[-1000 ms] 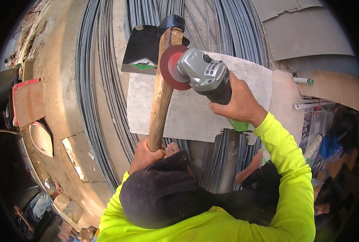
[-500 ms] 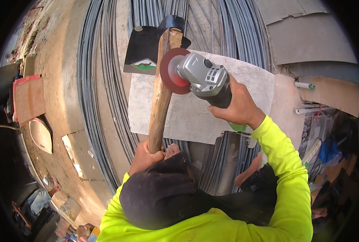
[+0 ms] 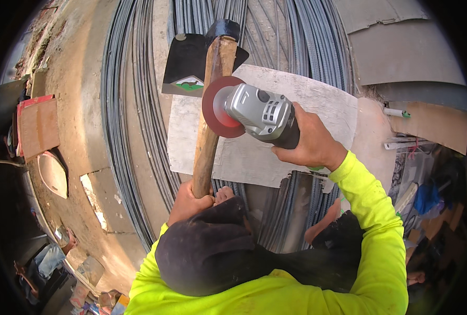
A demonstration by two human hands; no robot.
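Note:
My left hand (image 3: 188,202) is closed round the lower end of a hoe's wooden handle (image 3: 207,149). The handle runs away from me to a dark metal socket with a broad black hoe blade (image 3: 183,63), which carries a green and white label. My right hand (image 3: 315,137) grips a silver and black angle grinder (image 3: 262,113) by its body. The grinder's reddish disc (image 3: 216,122) lies over the middle of the handle; whether it touches the wood I cannot tell. My right fingers are partly hidden behind the tool.
Below the hoe lies a pale, worn sheet (image 3: 275,163) on bundles of steel rebar (image 3: 317,42). Grey boards (image 3: 401,50) are at the far right. At the left, a cardboard piece (image 3: 39,128) lies near the concrete edge. Another person (image 3: 50,262) is at the lower left.
The grinder has moved down the handle toward me and slightly left, its disc now lower on the wood. My left hand and the hoe have stayed nearly in place.

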